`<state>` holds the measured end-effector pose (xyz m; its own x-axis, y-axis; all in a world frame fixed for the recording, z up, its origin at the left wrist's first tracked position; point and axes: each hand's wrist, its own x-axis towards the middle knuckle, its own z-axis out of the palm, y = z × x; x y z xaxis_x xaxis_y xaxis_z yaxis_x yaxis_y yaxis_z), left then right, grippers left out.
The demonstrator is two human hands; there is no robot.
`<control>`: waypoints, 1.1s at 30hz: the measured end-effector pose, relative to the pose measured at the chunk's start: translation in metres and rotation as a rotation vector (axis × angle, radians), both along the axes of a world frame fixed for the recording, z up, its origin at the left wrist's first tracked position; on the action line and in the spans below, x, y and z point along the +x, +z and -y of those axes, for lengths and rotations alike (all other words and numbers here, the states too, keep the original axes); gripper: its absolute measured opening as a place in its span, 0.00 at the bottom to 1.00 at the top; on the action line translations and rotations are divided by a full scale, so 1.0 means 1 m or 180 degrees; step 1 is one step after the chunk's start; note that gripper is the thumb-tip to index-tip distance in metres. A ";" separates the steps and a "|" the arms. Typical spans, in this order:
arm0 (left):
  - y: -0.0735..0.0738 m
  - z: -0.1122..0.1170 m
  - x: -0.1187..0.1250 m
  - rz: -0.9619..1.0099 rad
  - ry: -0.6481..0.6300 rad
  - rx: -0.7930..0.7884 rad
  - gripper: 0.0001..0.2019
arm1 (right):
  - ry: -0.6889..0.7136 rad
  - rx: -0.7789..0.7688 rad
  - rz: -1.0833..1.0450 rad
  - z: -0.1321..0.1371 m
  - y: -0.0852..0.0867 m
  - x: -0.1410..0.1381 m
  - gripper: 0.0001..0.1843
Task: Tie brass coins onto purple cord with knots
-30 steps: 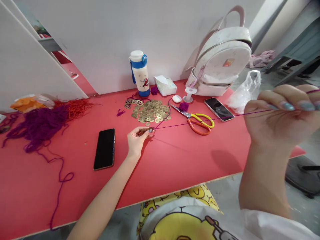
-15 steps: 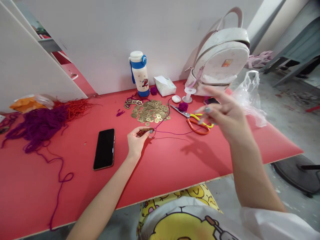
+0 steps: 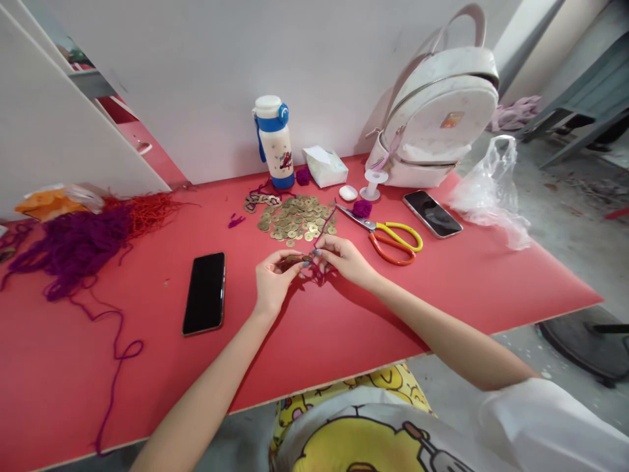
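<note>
Above the middle of the red table, my left hand [image 3: 275,282] pinches several brass-coloured coins [image 3: 291,261] strung together. Close beside it, my right hand [image 3: 346,262] has its fingers closed on purple yarn [image 3: 322,231]. The yarn runs up from between my hands towards a small purple yarn ball [image 3: 362,208], and some of it bunches beneath my fingertips. Behind my hands lies a pile of loose holed coins [image 3: 299,218], with a short yarn-linked coin strip [image 3: 263,202] at its left. Scissors [image 3: 388,235] with yellow and orange handles rest to the right, their blades apart.
A phone [image 3: 205,294] lies left of my hands, another phone [image 3: 432,214] at right. Behind stand a bottle [image 3: 276,144], a tissue pack [image 3: 325,168], a white spool [image 3: 374,185] and a backpack [image 3: 437,118]. Purple yarn [image 3: 73,242] heaps at left; a plastic bag [image 3: 494,196] sits right.
My right hand has come down and left from above the scissors to meet my left hand at the coins. The stretched yarn is now gathered between them, and the right-hand phone shows fully.
</note>
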<state>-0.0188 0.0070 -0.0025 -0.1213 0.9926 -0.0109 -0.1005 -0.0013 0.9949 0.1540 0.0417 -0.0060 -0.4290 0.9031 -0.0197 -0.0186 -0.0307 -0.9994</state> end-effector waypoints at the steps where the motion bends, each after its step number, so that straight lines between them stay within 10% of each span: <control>1: 0.000 0.000 0.001 0.0007 -0.0015 -0.0010 0.11 | -0.0014 0.0059 0.0046 0.001 -0.002 0.001 0.08; 33: 0.000 0.000 0.003 0.0178 -0.0105 -0.0297 0.15 | -0.0004 0.1706 0.2583 0.016 0.008 0.006 0.10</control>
